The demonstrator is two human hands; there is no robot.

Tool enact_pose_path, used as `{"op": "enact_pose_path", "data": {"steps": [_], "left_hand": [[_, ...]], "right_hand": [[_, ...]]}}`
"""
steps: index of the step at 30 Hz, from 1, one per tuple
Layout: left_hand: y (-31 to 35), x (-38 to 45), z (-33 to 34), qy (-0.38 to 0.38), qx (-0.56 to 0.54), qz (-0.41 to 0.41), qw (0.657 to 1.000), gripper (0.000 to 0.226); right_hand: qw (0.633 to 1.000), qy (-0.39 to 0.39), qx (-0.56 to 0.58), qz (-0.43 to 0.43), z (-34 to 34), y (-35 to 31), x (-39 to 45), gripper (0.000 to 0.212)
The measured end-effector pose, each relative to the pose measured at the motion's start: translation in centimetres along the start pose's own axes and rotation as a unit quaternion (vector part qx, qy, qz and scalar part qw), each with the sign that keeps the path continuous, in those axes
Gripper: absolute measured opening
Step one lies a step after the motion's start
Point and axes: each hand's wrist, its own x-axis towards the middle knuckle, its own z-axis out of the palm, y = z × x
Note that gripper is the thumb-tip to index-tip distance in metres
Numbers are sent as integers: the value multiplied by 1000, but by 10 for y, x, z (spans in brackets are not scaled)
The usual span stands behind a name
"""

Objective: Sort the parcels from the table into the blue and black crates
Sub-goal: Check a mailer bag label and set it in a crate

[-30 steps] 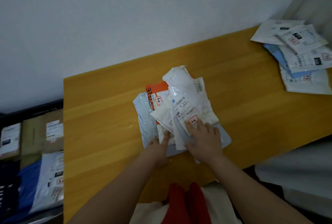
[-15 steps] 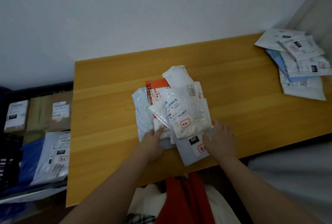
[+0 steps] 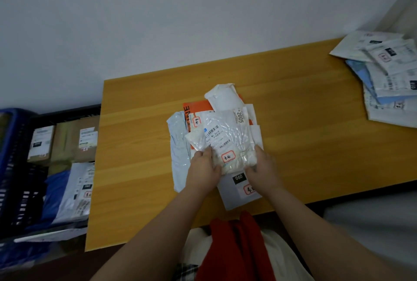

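Wood surface (image 3: pixel 293 145) fills most of view. Black crate (image 3: pixel 67 111) on floor off its left edge, cardboard boxes and mailers inside; blue crate (image 3: pixel 9 145) further left. Second parcel pile (image 3: pixel 388 77) at surface's far right corner. Main parcel pile (image 3: pixel 216 141) mid-surface. Top one, clear crinkly parcel (image 3: pixel 228 145), pinched both sides: left hand (image 3: pixel 204 172) on left edge, right hand (image 3: pixel 262 170) on right edge.
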Motion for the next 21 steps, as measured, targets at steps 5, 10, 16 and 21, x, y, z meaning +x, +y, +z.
{"op": "enact_pose_path", "data": {"steps": [5,10,16,21], "left_hand": [[7,6,-3,13,-77,-25,997,53],[14,9,-17,55,-207,-32,976,70],[14,27,-46,113,-274,-46,954,57],[-8,31,-58,216,-223,-109,944,41]], "right_hand": [[997,40,63,-16,-7,-2,12,53],[994,71,68,-50,-11,-11,20,61],[988,55,104,-98,-13,-31,38,60],[989,118,84,-22,-17,-19,52,47]]}}
